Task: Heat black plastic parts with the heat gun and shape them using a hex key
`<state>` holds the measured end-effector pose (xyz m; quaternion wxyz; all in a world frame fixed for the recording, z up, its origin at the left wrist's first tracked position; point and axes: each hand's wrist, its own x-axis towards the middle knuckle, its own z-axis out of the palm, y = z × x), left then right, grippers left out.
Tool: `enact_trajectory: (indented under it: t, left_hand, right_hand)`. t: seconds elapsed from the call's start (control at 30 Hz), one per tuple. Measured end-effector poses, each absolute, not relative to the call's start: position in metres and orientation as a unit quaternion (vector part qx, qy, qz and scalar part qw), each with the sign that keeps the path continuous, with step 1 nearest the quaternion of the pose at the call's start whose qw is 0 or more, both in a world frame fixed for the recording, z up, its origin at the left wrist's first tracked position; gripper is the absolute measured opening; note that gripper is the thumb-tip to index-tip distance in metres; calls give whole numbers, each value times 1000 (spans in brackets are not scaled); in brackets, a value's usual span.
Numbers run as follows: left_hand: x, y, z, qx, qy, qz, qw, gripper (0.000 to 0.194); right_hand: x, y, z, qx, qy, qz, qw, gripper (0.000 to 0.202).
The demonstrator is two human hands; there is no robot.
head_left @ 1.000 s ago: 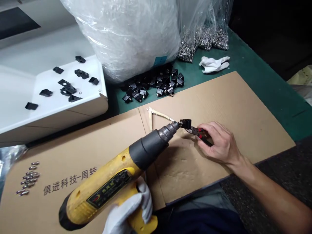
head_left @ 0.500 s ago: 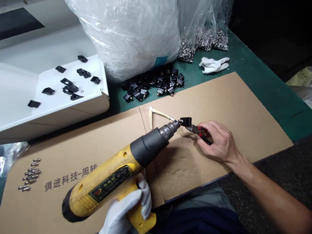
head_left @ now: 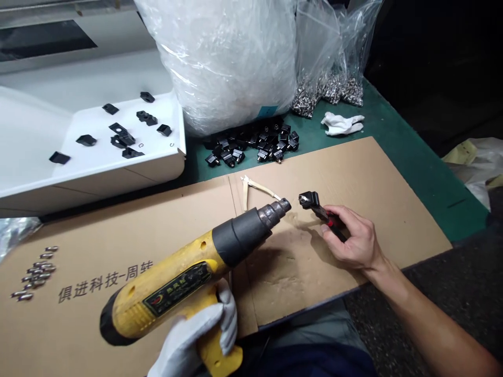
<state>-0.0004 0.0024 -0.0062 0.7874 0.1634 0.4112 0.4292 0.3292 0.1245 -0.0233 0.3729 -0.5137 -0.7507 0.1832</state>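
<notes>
My left hand (head_left: 196, 327), in a white glove, is wrapped round the handle of a yellow heat gun (head_left: 173, 288). The gun's stepped metal nozzle points up and to the right. Bare, my right hand (head_left: 353, 235) grips small pliers (head_left: 332, 222) with dark handles and red parts. Their jaws hold a black block (head_left: 309, 199) with a metal pin on its left side. A small gap separates the block from the nozzle tip. Just behind the nozzle, cream-handled nippers (head_left: 255, 187) lie on the cardboard (head_left: 377, 193).
A white bin (head_left: 129, 180) with black blocks stands at the left. Behind the cardboard are a pile of black parts (head_left: 259, 144), a large plastic bag (head_left: 236, 63), bags of metal pieces (head_left: 330, 89) and a white glove (head_left: 341, 124). Metal fittings (head_left: 37, 272) lie at the left.
The black block in the pliers has moved right, away from the nozzle, and turned so its pin end faces me more. The camera view has shifted slightly.
</notes>
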Motion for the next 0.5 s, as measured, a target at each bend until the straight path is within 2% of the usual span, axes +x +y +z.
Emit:
enact_trajectory:
  t: [0.5]
  left_hand:
    - [-5,2,-5,157,393,418,804,30]
  right_hand:
    - [323,112,4,-479,-603,547,327,24]
